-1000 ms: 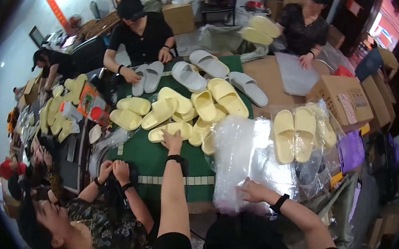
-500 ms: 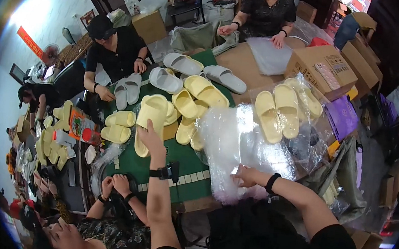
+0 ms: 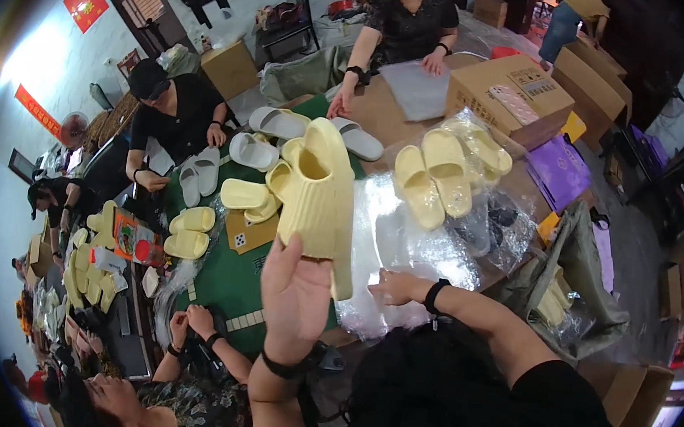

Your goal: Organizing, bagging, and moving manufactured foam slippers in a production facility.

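Note:
My left hand (image 3: 295, 287) is closed around yellow slippers (image 3: 317, 211), raised above the table and tilted upright, with the ribbed strap toward me. How many are in the grip I cannot make out. At the front edge of the pile of clear plastic bags (image 3: 406, 228), my right hand (image 3: 397, 287) has its fingers bent together on the film. Just beyond that pile, a pair of yellow slippers (image 3: 436, 177) lies on clear plastic. Behind the raised slippers are loose yellow slippers (image 3: 246, 196) and grey slippers (image 3: 254, 151), partly hidden.
A green mat (image 3: 245, 274) covers part of the table. At the back right stands a cardboard box (image 3: 509, 98), with a purple bag (image 3: 557, 172) beside it. A grey-green sack (image 3: 587, 278) holds bagged slippers at right. Other people sit or stand around the table.
My left hand has lifted the yellow slippers toward me and turned them. My right hand stays at the plastic bags. Across the table, a person's hand has reached down toward the grey slippers.

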Demonstrator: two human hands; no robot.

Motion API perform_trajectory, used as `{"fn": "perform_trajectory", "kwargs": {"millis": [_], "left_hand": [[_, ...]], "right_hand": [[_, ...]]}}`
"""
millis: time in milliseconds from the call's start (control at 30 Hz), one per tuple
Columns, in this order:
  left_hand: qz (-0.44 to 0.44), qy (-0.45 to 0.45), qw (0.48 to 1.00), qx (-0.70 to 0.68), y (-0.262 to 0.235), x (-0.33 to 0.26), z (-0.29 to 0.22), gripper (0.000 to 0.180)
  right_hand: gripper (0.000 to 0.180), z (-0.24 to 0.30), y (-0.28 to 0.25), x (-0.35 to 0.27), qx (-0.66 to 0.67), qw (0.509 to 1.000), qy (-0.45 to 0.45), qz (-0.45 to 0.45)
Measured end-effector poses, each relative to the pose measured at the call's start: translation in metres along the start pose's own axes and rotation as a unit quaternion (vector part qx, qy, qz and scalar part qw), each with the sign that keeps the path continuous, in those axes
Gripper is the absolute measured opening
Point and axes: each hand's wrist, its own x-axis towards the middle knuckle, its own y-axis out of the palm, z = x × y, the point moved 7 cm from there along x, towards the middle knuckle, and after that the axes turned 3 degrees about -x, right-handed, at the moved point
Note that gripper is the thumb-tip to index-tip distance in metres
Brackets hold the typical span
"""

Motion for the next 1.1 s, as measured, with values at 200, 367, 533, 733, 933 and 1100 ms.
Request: {"fn": "perform_trajectory", "kwargs": {"millis": [200, 367, 533, 733, 933, 1100], "left_hand": [[-0.086, -0.147, 0.976, -0.137, -0.073, 0.024, 0.112, 0.029], [-0.175, -0.137, 0.974, -0.034, -0.210, 0.048, 0.184, 0.028], [-0.287, -0.128, 0.949, 0.030, -0.303, 0.033, 0.202, 0.025], [-0.109, -0.046, 0.949, 0.293, -0.267, 0.026, 0.179, 0.017], [-0.182, 0.043, 0.947, 0.262, -0.214, 0.016, 0.171, 0.046], [-0.246, 0.040, 0.897, 0.365, -0.220, 0.004, 0.169, 0.055]], "right_hand": [[0.048, -0.031, -0.036, -0.047, 0.404, 0.890, 0.008, -0.214], [0.051, -0.062, -0.019, -0.083, 0.722, 0.633, 0.170, -0.224], [0.042, -0.048, -0.012, -0.068, 0.562, 0.741, 0.227, -0.290], [0.042, -0.049, -0.024, -0.086, 0.401, 0.749, 0.354, -0.391], [0.038, -0.042, -0.049, -0.112, 0.460, 0.717, 0.246, -0.463], [0.037, -0.045, -0.057, -0.111, 0.654, 0.586, 0.123, -0.462]]}}
